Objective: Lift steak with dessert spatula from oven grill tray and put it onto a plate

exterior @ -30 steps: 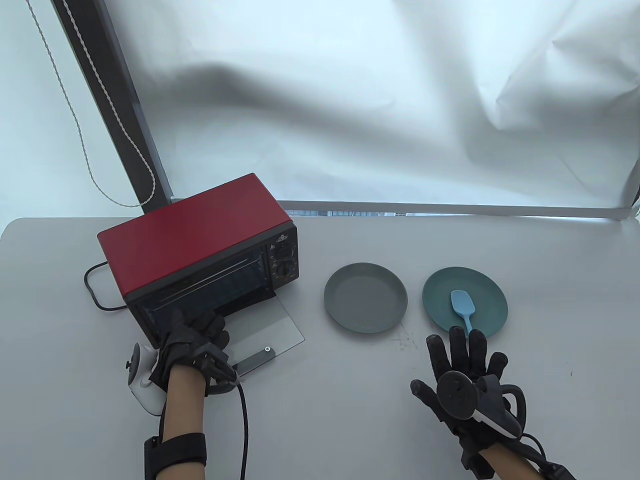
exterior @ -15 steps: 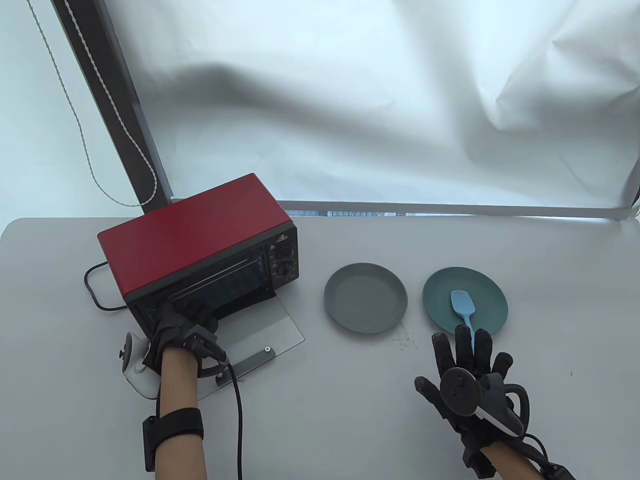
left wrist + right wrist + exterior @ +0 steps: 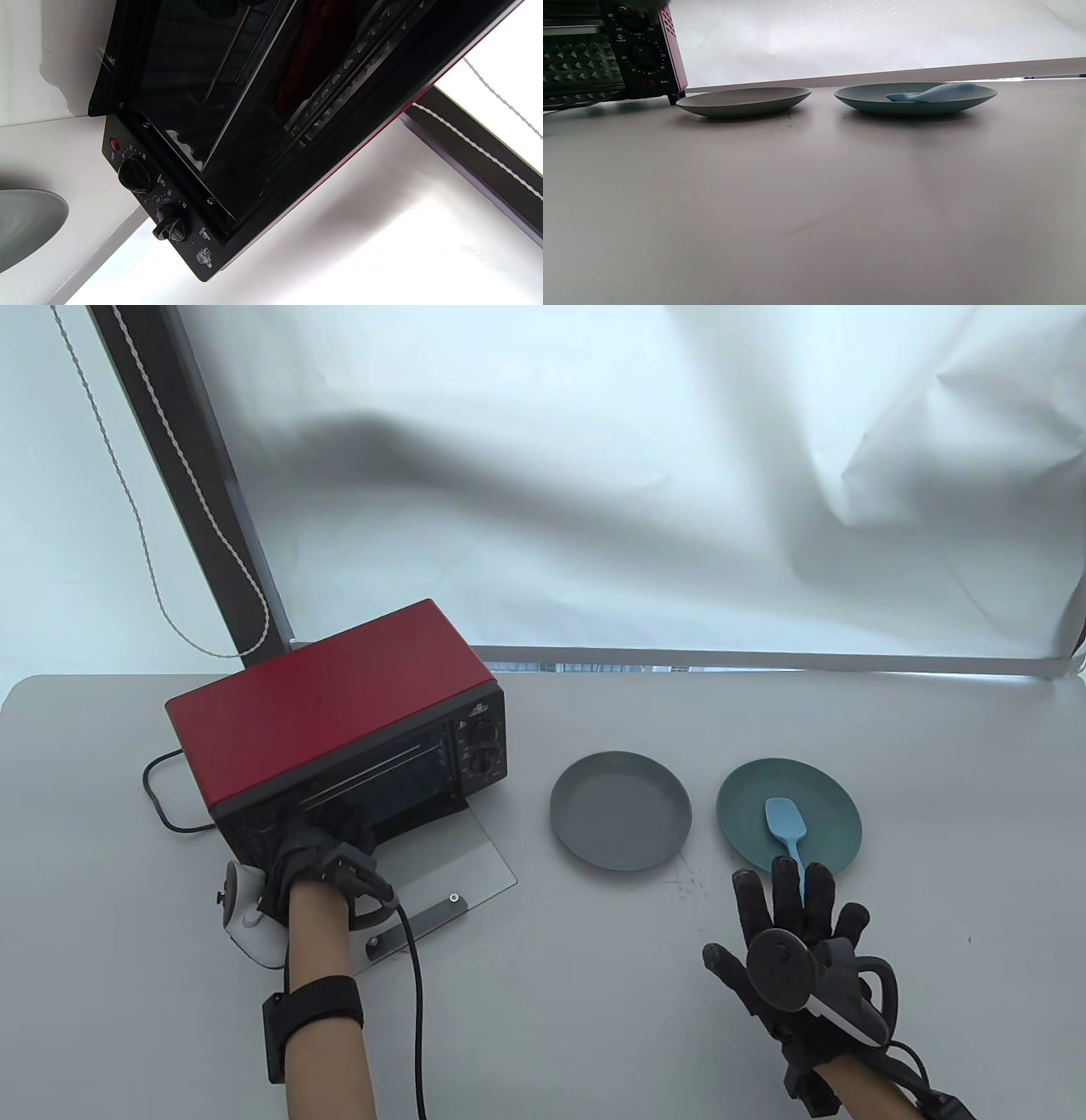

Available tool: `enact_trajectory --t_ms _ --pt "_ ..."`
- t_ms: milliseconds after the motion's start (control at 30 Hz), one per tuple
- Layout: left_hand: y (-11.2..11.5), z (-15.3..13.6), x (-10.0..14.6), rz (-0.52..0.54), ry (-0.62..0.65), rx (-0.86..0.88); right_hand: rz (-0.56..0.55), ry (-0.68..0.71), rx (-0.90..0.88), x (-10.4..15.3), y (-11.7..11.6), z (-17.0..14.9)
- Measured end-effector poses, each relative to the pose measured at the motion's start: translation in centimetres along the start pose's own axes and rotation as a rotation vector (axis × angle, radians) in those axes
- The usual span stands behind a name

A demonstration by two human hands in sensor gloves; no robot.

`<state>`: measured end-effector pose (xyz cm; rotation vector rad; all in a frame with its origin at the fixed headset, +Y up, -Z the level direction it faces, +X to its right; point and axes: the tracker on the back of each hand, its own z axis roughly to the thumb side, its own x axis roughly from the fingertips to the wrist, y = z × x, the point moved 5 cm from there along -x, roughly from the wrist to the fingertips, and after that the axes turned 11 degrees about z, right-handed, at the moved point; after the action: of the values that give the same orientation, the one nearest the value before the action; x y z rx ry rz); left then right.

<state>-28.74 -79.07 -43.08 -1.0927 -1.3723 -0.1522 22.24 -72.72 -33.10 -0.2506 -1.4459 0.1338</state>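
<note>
A red toaster oven [image 3: 339, 704] stands at the left with its glass door [image 3: 462, 857] folded down onto the table. My left hand [image 3: 322, 840] reaches into the oven mouth, and its fingers are hidden in the dark interior. In the left wrist view a dark red steak [image 3: 305, 55] lies inside by the wire grill rack [image 3: 229, 51]. The light blue spatula [image 3: 785, 823] lies on the teal plate [image 3: 827, 806], its handle end between my right hand's fingers. My right hand [image 3: 776, 920] lies flat, fingers spread. The grey plate [image 3: 620, 823] holds nothing.
The oven's black cord [image 3: 157, 797] loops on the table to its left. Its control knobs [image 3: 135, 174] face the grey plate [image 3: 25, 224]. White sheeting covers the back, beyond the table's far edge. The right wrist view shows both plates [image 3: 744, 101] across bare tabletop.
My left hand moved from the door's near edge up into the oven mouth, then shifted slightly right. My right hand crept a little nearer the spatula handle and stayed flat.
</note>
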Motion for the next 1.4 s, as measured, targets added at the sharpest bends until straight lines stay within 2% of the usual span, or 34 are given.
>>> enact_trajectory --t_ms 700,1100,1400 --pt "-1.2 0.4 0.0 0.169 0.016 -0.127 0.004 0.002 -0.008 0.0 -0.2 0.0" --pt "-1.6 0.9 1.9 0.294 0.039 -0.176 -0.003 0.010 -0.012 0.0 -0.1 0.0" --pt "-2.1 0.4 3.6 0.317 0.041 -0.218 -0.012 0.021 -0.013 0.1 0.0 0.1"
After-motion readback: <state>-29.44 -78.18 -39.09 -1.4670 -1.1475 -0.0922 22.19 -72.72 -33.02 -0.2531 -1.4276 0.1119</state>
